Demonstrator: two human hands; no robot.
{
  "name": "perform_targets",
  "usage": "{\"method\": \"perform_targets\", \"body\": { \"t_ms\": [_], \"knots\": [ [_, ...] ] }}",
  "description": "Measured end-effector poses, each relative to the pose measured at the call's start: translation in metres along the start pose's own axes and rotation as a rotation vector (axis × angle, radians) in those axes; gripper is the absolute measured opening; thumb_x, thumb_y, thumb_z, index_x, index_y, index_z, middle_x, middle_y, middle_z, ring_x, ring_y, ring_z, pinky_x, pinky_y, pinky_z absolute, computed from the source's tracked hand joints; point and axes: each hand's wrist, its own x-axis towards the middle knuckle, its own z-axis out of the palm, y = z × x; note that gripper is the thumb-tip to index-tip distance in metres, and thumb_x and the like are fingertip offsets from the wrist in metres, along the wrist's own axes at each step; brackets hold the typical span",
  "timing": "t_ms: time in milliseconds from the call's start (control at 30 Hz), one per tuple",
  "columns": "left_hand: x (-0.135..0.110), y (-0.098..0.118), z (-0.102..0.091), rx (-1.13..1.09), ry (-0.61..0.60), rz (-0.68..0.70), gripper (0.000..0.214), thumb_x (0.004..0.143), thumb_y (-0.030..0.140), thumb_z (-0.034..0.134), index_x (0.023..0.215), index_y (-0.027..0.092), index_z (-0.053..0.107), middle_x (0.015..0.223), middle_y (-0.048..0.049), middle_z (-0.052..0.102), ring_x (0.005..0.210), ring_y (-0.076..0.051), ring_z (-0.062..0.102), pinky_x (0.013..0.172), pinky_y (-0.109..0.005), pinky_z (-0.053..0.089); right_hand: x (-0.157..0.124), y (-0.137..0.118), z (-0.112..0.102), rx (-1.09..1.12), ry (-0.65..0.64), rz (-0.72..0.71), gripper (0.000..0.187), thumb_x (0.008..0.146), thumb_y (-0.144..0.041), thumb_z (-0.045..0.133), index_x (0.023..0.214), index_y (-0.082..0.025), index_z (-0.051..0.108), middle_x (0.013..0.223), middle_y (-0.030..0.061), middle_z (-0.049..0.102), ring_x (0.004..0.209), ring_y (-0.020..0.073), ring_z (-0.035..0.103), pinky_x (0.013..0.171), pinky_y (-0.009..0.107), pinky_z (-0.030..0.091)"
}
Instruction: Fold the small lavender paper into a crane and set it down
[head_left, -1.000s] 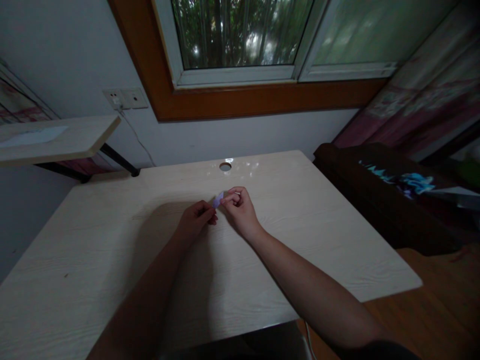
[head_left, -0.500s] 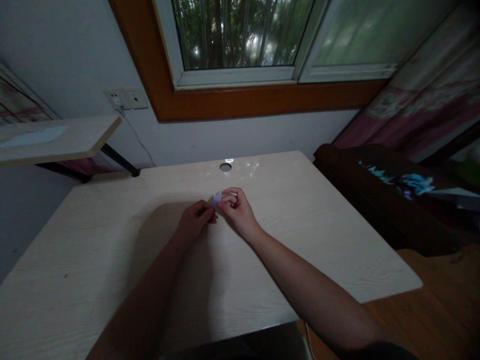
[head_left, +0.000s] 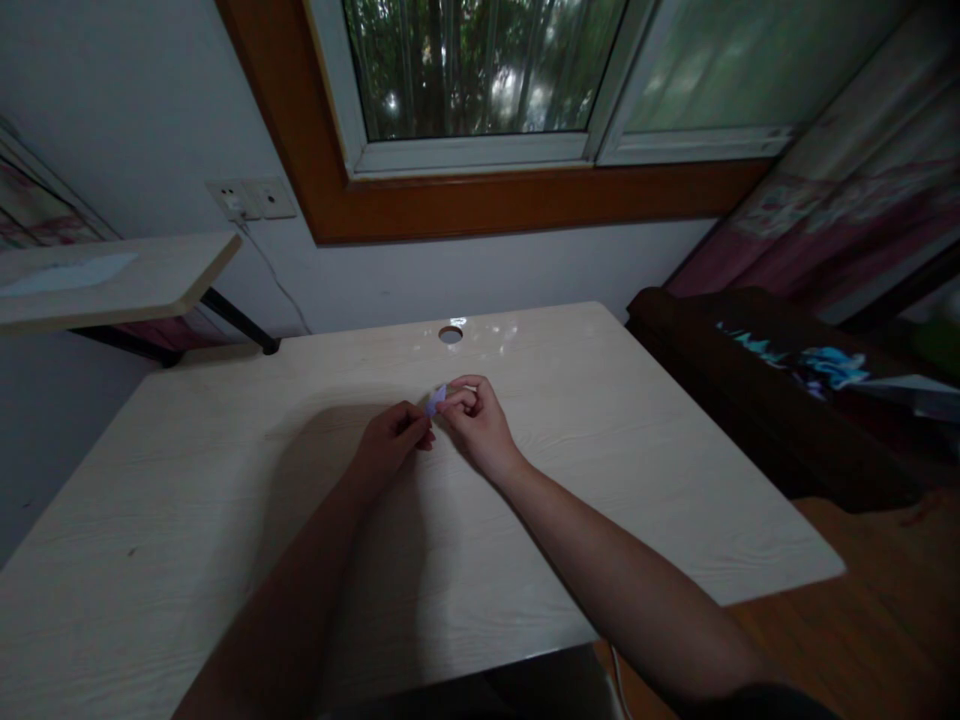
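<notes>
Both hands meet over the middle of a pale wooden table (head_left: 225, 500). A small pale purple piece of paper (head_left: 435, 400) is pinched between them. My right hand (head_left: 474, 425) has its fingers curled and pressed on the paper's right side. Fingertips of my left hand (head_left: 390, 442) are closed on the paper's lower left end. Most of the paper is hidden by the fingers.
A round cable hole (head_left: 451, 334) lies in the table near its far edge. A smaller shelf-like table (head_left: 112, 275) stands at the left by the wall socket (head_left: 251, 197). A dark wooden piece of furniture (head_left: 757, 380) with coloured items stands to the right, below a curtain.
The hands have barely shifted; the right fingers have curled slightly closer over the purple paper.
</notes>
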Motion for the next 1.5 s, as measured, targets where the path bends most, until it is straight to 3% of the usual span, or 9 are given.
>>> {"method": "perform_targets", "body": {
  "t_ms": [367, 833, 1033, 1267, 1500],
  "knots": [
    [0.001, -0.002, 0.000, 0.006, -0.003, 0.007, 0.021, 0.081, 0.037, 0.065, 0.073, 0.017, 0.060, 0.066, -0.0006, 0.065, 0.061, -0.014, 0.062, 0.063, -0.026, 0.051, 0.001, -0.002, 0.000, 0.000, 0.037, -0.007, 0.038, 0.075, -0.032, 0.074, 0.103, -0.026, 0.051, 0.070, -0.0064, 0.064, 0.060, 0.0120, 0.055, 0.060, 0.025, 0.041],
    [0.002, -0.003, 0.000, -0.013, -0.009, -0.008, 0.024, 0.081, 0.040, 0.066, 0.074, 0.017, 0.059, 0.066, -0.0003, 0.066, 0.062, -0.014, 0.063, 0.065, -0.026, 0.051, -0.002, -0.003, 0.000, -0.051, -0.067, -0.005, 0.035, 0.079, -0.031, 0.072, 0.106, -0.026, 0.052, 0.072, -0.0058, 0.063, 0.059, 0.0115, 0.054, 0.060, 0.025, 0.040],
    [0.001, -0.003, 0.000, -0.038, -0.029, -0.028, 0.025, 0.081, 0.038, 0.067, 0.072, 0.017, 0.058, 0.066, -0.0003, 0.066, 0.061, -0.013, 0.063, 0.064, -0.026, 0.050, -0.005, -0.006, 0.001, -0.054, -0.039, -0.031, 0.032, 0.080, -0.031, 0.071, 0.106, -0.026, 0.051, 0.073, -0.0051, 0.064, 0.062, 0.0116, 0.055, 0.059, 0.025, 0.040],
    [0.000, -0.001, -0.001, -0.018, -0.026, -0.015, 0.027, 0.082, 0.040, 0.067, 0.071, 0.017, 0.059, 0.067, -0.0007, 0.067, 0.061, -0.013, 0.063, 0.063, -0.025, 0.049, -0.004, -0.005, 0.000, 0.027, -0.041, 0.033, 0.031, 0.082, -0.035, 0.070, 0.104, -0.026, 0.049, 0.069, -0.0070, 0.064, 0.048, 0.0085, 0.052, 0.050, 0.022, 0.038],
    [0.001, -0.002, -0.001, -0.051, 0.002, -0.015, 0.026, 0.081, 0.040, 0.067, 0.073, 0.017, 0.060, 0.066, -0.0007, 0.067, 0.061, -0.013, 0.063, 0.064, -0.026, 0.051, 0.000, -0.009, 0.000, 0.048, -0.028, 0.058, 0.031, 0.085, -0.041, 0.066, 0.107, -0.025, 0.051, 0.077, -0.0026, 0.070, 0.049, 0.0086, 0.054, 0.052, 0.022, 0.041]
  ]
}}
